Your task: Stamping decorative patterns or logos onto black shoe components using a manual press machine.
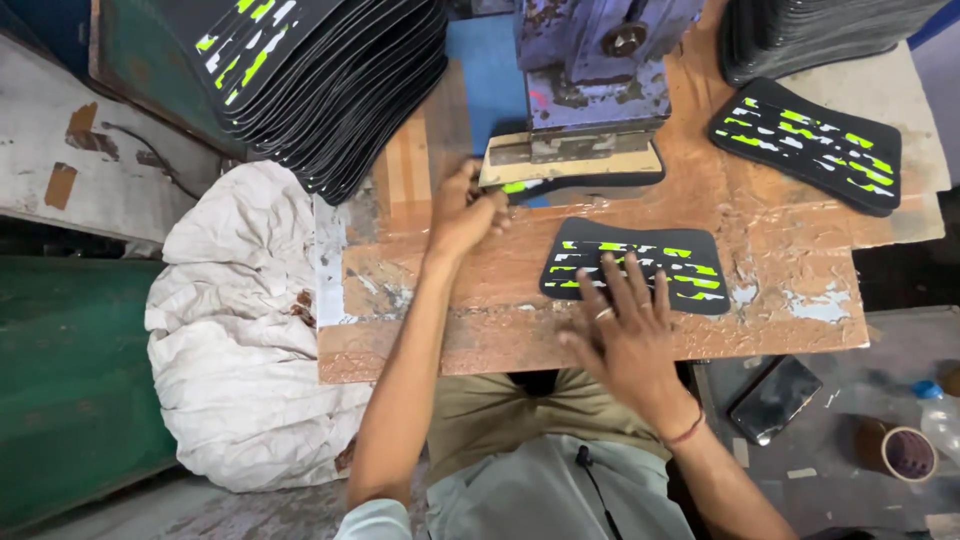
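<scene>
Head view, looking down on a worn wooden bench (780, 250) with peeling brown surface. Left hand (462, 212) at the left end of a press (590, 90), fingers pinched together on the edge of a black sheet (585, 184) with green marks, lying flat under the press plate (570, 160). Only the front rim of that sheet in sight, sticking out beneath the plate. Right hand (625, 335) spread flat, fingers apart, resting on the near edge of a second black sheet (690, 268) printed with green and white dashes. Not gripping; fingertips lying across the print. Ring on one finger, thread band at the wrist. Second sheet flat on the bench, just in front of the press, near the bench's front edge. Third printed sheet (810, 145) lying well apart, toward the right rear of the bench. Tall stack of the same sheets (320, 70) leaning at the left rear, another dark stack (810, 30) at the right rear. White cloth sack (240, 320) bunched up just left of the bench, touching its side. Down on the floor to the right: a dark phone (775, 398), a small round cup (905, 452), and a clear plastic bottle (942, 415) with a blue cap. Green metal surface (70, 390) at far left.
</scene>
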